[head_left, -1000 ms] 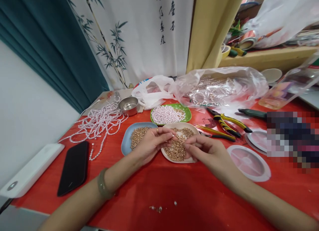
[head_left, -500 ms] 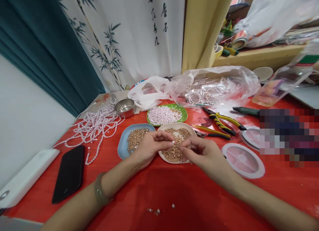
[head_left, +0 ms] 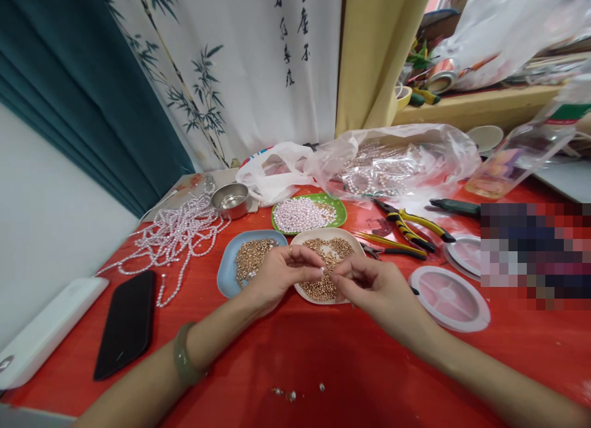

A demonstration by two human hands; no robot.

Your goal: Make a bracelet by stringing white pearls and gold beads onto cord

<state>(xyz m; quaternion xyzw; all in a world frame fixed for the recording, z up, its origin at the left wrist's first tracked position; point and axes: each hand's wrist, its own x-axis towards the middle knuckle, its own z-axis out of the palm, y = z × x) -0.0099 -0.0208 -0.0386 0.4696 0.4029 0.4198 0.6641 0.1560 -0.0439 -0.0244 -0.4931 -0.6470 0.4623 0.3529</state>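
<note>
Over the gold beads, my left hand [head_left: 286, 271] pinches a small white bead [head_left: 322, 270] between thumb and fingertips. Just right of it, my right hand [head_left: 362, 277] is closed at the fingertips; what it holds is too small to make out. Below them a cream dish [head_left: 302, 236] holds gold beads. A blue dish [head_left: 225, 274], with more gold beads, is partly behind my left hand. Behind these, a green dish [head_left: 340, 214] holds pale pink beads and some gold ones.
Strung pink beads [head_left: 178, 231], a metal bowl [head_left: 231, 200] and a black phone [head_left: 125, 323] lie left. Pliers [head_left: 410, 225], tweezers [head_left: 392, 242] and a round plastic case [head_left: 450, 297] lie right. Plastic bags [head_left: 392, 163] stand behind; loose beads [head_left: 290, 395] lie in front.
My fingertips have come slightly closer together, the left hand having shifted a little to the right with the white bead. The view has tilted slightly.
</note>
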